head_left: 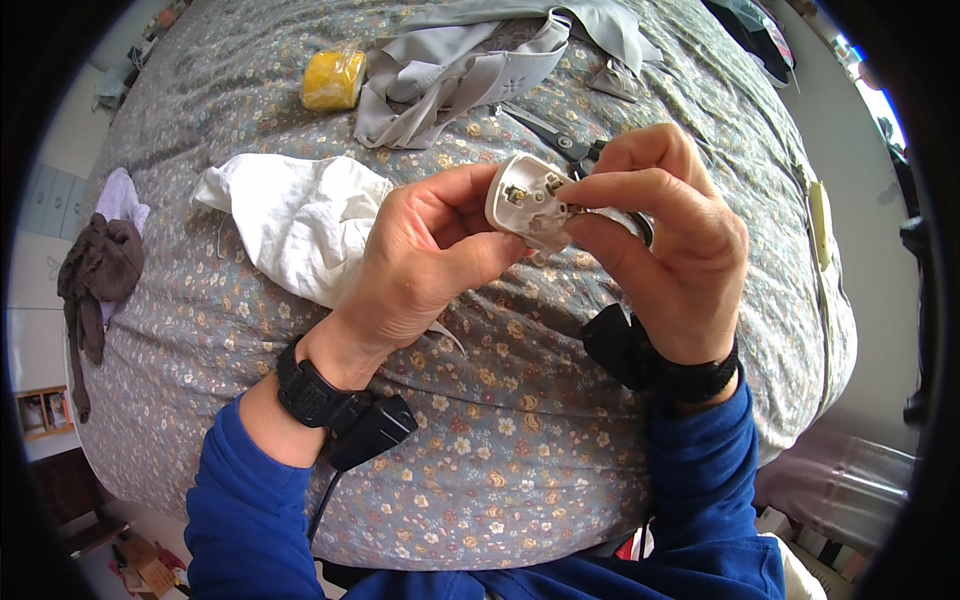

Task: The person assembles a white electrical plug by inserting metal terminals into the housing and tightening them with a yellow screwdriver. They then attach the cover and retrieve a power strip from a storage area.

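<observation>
An opened white electrical plug casing with small brass-coloured metal parts inside is held up over the bed. My left hand grips its left side between thumb and fingers, the hollow side facing me. At the casing's right edge, my right hand pinches thumb and fingertips together. Whatever small piece lies between those fingertips is mostly hidden. Just behind the right hand lie black-handled scissors, partly covered by it. Beside my left hand, a crumpled white cloth rests on the bedspread.
A floral grey bedspread spreads under everything. Toward the far side lie a yellow roll in clear wrap and a heap of grey fabric with straps. Dark brown clothing hangs at the left edge. Both wrists wear black strapped devices.
</observation>
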The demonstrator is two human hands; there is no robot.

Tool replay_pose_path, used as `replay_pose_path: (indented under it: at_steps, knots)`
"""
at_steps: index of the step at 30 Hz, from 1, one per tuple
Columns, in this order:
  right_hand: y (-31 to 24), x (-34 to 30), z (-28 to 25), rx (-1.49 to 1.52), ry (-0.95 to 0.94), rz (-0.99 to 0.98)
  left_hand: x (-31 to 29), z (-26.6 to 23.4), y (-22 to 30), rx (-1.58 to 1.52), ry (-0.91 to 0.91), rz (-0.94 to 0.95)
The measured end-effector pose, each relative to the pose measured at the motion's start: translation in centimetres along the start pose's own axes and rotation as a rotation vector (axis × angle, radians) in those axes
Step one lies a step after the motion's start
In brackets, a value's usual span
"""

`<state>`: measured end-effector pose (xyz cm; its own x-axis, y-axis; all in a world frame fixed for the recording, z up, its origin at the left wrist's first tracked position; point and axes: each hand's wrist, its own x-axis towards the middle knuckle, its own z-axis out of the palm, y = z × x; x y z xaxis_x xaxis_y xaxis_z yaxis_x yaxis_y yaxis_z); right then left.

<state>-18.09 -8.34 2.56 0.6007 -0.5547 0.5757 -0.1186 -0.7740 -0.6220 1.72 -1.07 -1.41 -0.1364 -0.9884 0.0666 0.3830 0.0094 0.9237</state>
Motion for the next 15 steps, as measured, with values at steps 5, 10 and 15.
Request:
replay_pose_path:
  at_steps: [5,10,15]
  knots:
    - [0.02,-0.27,-0.1,0.313,-0.013,0.187,-0.01,0.2,-0.02,0.002,0.022,0.013]
    - [0.06,-0.39,-0.26,0.801,0.008,0.391,0.01,0.52,-0.28,-0.053,0.042,0.061]
    - [0.26,-0.39,-0.37,1.062,0.136,0.599,-0.01,0.51,-0.36,-0.036,0.051,0.061]
